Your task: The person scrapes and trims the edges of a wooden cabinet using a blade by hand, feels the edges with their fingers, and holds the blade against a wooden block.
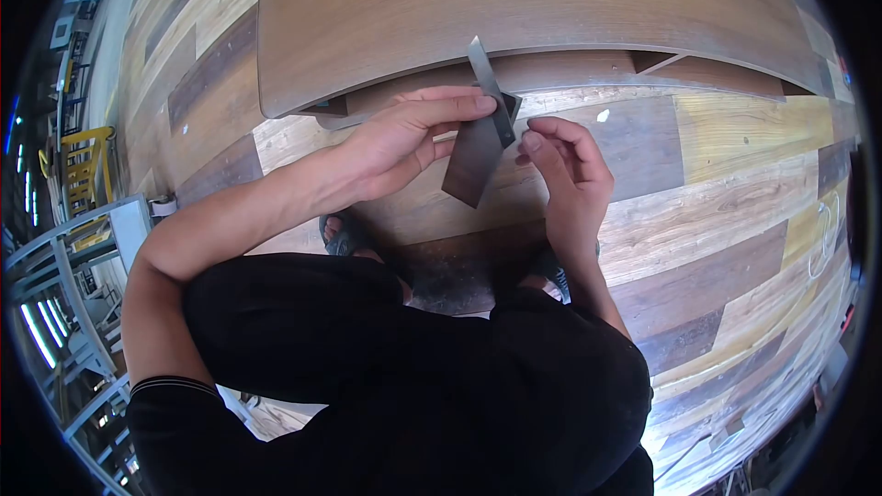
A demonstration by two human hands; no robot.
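My left hand (400,138) is closed, thumb and fingers pinching a flat grey metal strip (483,72) with a slanted, bright tip pointing away from me. Against the strip lies a brown rectangular piece (471,163), its lower end angled toward my feet. The same grip appears to keep both pieces together; their exact joint is hidden. Just right of them, my right hand (576,161) is raised with its fingers curled and thumb close to the index fingertip. Whatever sits in that pinch, if anything, is too small to tell.
A long brown wood-grain furniture piece (533,0) lies ahead, with open compartments along its near side. Patchwork plank flooring (698,211) surrounds it. A metal frame (92,312) and yellow rack (87,165) stand at left. A white cord (818,239) lies at right.
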